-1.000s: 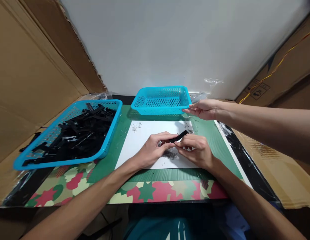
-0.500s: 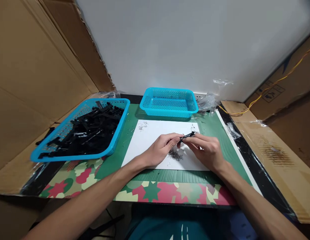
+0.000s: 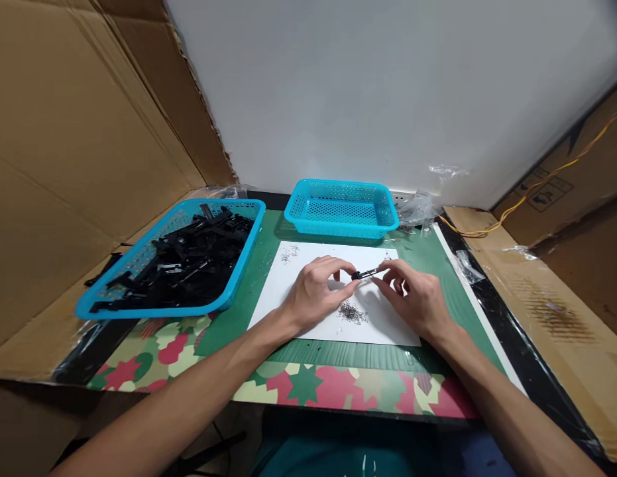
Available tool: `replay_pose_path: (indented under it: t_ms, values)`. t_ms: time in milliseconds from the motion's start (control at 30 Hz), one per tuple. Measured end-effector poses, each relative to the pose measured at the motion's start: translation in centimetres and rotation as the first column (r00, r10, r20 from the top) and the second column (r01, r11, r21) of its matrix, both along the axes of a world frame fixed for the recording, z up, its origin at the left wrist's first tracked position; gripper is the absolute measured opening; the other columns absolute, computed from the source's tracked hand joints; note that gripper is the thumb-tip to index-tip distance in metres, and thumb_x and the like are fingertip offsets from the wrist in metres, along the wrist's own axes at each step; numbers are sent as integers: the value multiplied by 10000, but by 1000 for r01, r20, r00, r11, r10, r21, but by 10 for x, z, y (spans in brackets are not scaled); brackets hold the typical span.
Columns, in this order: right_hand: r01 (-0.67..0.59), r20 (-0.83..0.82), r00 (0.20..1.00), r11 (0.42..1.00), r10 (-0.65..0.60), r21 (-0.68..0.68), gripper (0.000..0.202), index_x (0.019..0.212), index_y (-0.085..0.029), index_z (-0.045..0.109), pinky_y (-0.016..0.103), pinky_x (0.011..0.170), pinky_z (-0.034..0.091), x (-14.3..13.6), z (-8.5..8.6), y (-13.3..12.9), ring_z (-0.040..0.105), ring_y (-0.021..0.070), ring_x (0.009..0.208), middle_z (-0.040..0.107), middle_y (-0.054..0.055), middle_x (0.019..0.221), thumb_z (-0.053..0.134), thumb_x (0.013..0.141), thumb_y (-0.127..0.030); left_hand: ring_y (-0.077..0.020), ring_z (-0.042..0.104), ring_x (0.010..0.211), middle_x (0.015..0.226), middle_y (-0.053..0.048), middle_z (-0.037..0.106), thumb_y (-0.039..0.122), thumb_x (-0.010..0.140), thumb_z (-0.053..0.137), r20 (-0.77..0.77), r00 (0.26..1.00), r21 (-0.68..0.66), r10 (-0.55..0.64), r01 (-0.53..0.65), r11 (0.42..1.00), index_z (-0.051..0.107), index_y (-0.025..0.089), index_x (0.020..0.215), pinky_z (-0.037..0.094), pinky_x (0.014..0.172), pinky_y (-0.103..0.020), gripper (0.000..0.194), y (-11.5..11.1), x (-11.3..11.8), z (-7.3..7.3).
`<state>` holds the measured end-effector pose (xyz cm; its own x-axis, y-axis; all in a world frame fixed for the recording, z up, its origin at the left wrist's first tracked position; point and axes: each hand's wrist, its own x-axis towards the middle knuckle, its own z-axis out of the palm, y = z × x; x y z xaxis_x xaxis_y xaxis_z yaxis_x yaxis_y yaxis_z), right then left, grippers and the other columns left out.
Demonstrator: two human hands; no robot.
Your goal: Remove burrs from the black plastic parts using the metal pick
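Note:
Between my hands, above a sheet of white paper (image 3: 271,298), is a slim black plastic part (image 3: 368,273). My left hand (image 3: 313,291) pinches its left end between thumb and index finger. At the opposite end, the fingertips of my right hand (image 3: 415,295) are closed on the part; whether they also hold a tiny piece cannot be made out. Below lies a small pile of tiny dark metal bits (image 3: 352,312), too small to name for certain. A thinner scatter of similar bits (image 3: 289,253) is near the paper's far left corner.
On the left stands a blue plastic basket (image 3: 233,281) heaped with black plastic parts (image 3: 199,255). Another blue basket (image 3: 342,230) stands behind the paper. Clear plastic wrap (image 3: 420,209) lies to its right. Cardboard (image 3: 547,311) flanks the table, with a yellow wire (image 3: 517,209) at right.
The black part has been turned, and its chunkier end now points left, toward my left hand. My hands have moved a little apart. The whole view has shifted slightly.

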<state>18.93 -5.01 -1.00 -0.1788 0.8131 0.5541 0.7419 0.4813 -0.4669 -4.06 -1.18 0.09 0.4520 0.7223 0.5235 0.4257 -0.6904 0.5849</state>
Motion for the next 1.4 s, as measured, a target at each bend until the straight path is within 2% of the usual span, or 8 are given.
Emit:
replay_pose_path:
  t_ms: [167,300,633,800,933,1033,1133,1400]
  values:
    - [184,278,956,935,-97,-304,261,805,-229,603,272,554,282,11,12,3,606,175,632,709,15,756,632,984,-417,-209,674,818,904,-22,759,166,874,752,-107,990,48,90,-85,995,698,192,940,511,808,-375,89,5,-4,-7]
    - [284,426,902,844,-73,-456,279,805,-237,598,290,544,235,14,19,3,592,196,634,720,34,768,579,995,-440,-215,672,812,867,-18,737,174,860,756,-167,982,44,91,-85,995,670,189,905,501,845,-395,98,6,-5,-9]
    - [86,299,945,782,132,-618,163,703,-218,601,299,524,318,33,27,-2,549,161,544,654,33,620,616,864,-196,-200,641,790,846,-13,699,181,871,701,-243,967,122,77,-48,991,649,182,903,460,807,-363,61,6,-2,-15]
    - [-45,76,986,667,150,-744,99,725,-206,631,268,513,418,38,53,5,637,155,519,683,6,605,646,784,-128,-203,656,806,856,-18,717,193,905,683,-273,960,157,59,-16,988,653,180,908,450,798,-357,33,6,-3,-16]
    - [-414,-351,907,644,232,-643,44,841,-197,688,313,701,578,26,66,20,735,194,715,754,39,771,690,872,-228,-219,675,837,862,-30,730,208,901,704,-281,959,180,46,6,984,666,166,925,455,813,-365,61,5,-2,-16]
    - [-557,-476,810,702,342,-444,107,900,-198,755,367,852,583,11,54,34,724,229,940,777,86,981,759,879,-303,-229,699,889,912,-38,758,187,899,700,-281,960,201,15,44,979,668,167,951,457,828,-364,64,5,-2,-16]
    - [-510,-442,830,783,341,-355,138,861,-207,799,375,815,551,-1,34,43,699,229,917,772,86,958,782,879,-343,-231,703,900,921,-36,764,190,914,683,-286,958,227,5,63,972,665,172,952,457,833,-365,46,4,-3,-17]
    - [-502,-563,797,756,217,-419,246,890,-174,746,339,788,559,-11,9,40,706,195,815,763,66,888,825,846,-403,-224,682,885,879,-45,742,209,942,661,-262,965,226,6,55,973,665,175,892,480,858,-372,60,5,-1,-20]
